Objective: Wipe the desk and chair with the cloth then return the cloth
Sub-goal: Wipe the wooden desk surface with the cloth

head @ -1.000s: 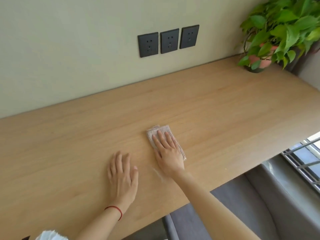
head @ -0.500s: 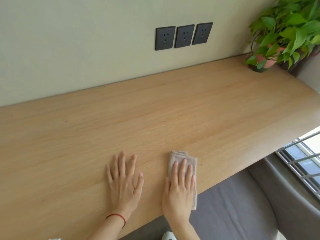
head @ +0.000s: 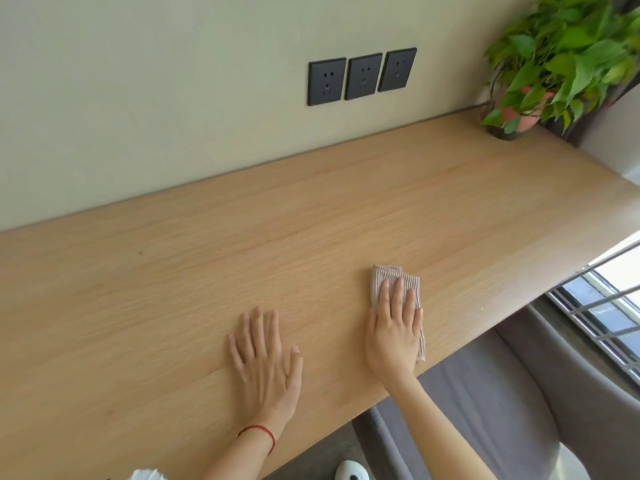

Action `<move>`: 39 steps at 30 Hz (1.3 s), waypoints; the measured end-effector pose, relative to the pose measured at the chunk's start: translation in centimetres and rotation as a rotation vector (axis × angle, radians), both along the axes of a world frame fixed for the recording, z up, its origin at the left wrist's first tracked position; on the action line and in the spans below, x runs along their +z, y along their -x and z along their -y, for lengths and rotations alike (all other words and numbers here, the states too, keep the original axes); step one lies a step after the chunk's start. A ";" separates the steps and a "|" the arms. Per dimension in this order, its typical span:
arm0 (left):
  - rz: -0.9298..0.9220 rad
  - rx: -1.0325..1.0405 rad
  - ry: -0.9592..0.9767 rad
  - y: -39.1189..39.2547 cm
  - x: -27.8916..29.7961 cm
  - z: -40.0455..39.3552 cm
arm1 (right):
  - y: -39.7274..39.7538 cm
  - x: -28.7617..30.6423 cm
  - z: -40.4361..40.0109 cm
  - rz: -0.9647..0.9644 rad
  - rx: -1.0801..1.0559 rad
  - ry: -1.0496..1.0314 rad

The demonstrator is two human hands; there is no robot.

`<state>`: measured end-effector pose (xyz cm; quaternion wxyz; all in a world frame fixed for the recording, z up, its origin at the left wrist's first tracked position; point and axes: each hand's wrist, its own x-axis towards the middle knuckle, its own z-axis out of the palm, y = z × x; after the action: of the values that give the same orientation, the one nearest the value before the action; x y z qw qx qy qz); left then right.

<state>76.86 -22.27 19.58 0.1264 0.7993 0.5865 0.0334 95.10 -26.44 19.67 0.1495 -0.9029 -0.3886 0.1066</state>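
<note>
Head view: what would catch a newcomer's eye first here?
Two hands flat on the wooden desk near its front edge: the right hand presses a folded cloth, the left hand rests bare. A leafy potted plant fills the far right corner, three dark sockets on the wall.

The bench (head: 311,220) lies open ahead of my hands; only the potted plant (head: 540,74) blocks its far right corner.

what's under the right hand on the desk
A folded striped cloth lies flat under the right hand, on the wooden desk. Its far and right edges show; the palm covers the rest.
</note>
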 end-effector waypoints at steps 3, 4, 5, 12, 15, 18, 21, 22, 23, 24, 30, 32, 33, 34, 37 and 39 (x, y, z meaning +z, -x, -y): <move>0.007 -0.007 -0.001 0.0 0.0 -0.1 | 5.5 -0.3 4.4 0.069 0.167 -0.009; 0.005 -0.010 -0.011 0.0 -0.2 -0.1 | 6.4 -0.3 4.8 0.086 0.237 -0.002; -0.001 -0.016 -0.017 0.0 -0.3 -0.1 | 6.5 -0.1 4.4 0.088 0.299 0.005; -0.027 -0.023 -0.040 -0.3 -0.4 -0.2 | -0.5 -0.5 -8.0 0.103 0.549 -0.024; -0.037 -0.014 -0.044 -0.2 -0.5 -0.3 | -1.9 -0.2 -13.5 0.059 0.369 0.010; -0.039 -0.012 -0.034 -0.3 -0.3 -0.2 | 0.7 0.1 -13.5 0.013 0.413 -0.002; -0.022 -0.004 -0.025 -0.1 0.0 0.0 | 4.8 0.3 -7.0 0.008 0.730 -0.036; -0.001 0.000 -0.026 -0.1 0.1 0.0 | 5.0 0.2 -4.1 0.037 0.794 -0.039; 0.020 0.004 -0.027 -0.1 0.1 0.0 | 4.4 0.2 -1.3 0.060 0.830 -0.043; 0.032 0.006 -0.027 0.0 0.0 0.0 | 3.1 0.1 1.0 0.072 0.848 -0.041; 0.046 0.001 -0.051 -0.1 -0.5 -0.1 | -9.0 0.1 -0.1 0.111 0.579 0.022; 0.063 0.009 -0.061 -0.2 -0.6 -0.1 | -10.2 0.2 -5.0 0.113 0.396 0.001; 0.072 0.012 -0.065 -0.2 -0.7 -0.1 | -10.2 0.2 -7.8 0.098 0.333 0.000; 0.081 0.016 -0.069 -0.2 -0.8 0.0 | -9.6 0.2 -10.6 0.082 0.304 0.014; 0.113 0.030 -0.083 -0.3 -0.8 0.0 | -4.0 0.4 -16.6 0.031 0.357 0.066; 0.121 0.048 -0.082 -0.5 -0.8 0.1 | 1.5 0.3 -16.6 -0.003 0.528 0.039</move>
<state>77.31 -22.34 18.82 0.1279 0.7862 0.5947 0.1090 93.65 -9.89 19.97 0.0996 -0.7727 -0.6085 0.1506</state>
